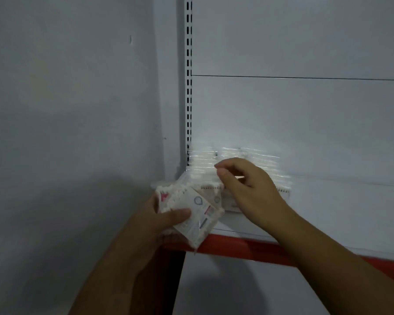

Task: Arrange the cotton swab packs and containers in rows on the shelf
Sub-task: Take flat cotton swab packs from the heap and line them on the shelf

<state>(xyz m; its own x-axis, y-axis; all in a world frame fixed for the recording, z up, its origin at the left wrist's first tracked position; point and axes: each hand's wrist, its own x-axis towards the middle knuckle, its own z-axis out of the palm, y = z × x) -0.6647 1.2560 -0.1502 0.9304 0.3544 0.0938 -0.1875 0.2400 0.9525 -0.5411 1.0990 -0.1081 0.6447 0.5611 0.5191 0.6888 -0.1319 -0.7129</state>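
We grip a pack [192, 215] in our left hand [159, 223], thumb across its front. Its long axis slants from upper left down to lower right, at the shelf's [328, 201] left corner. The label is too blurred to read. Our right hand [248, 187] curls over the shelved row [205, 162]; we cannot tell whether it grips.

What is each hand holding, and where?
The left hand grips cotton swab packs by their left side, thumb across the front. Whether the right hand holds anything cannot be told.

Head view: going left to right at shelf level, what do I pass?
wall → left hand → cotton swab pack it grips → right hand → shelf. The shelved packs overlap both hands, so they are left out.
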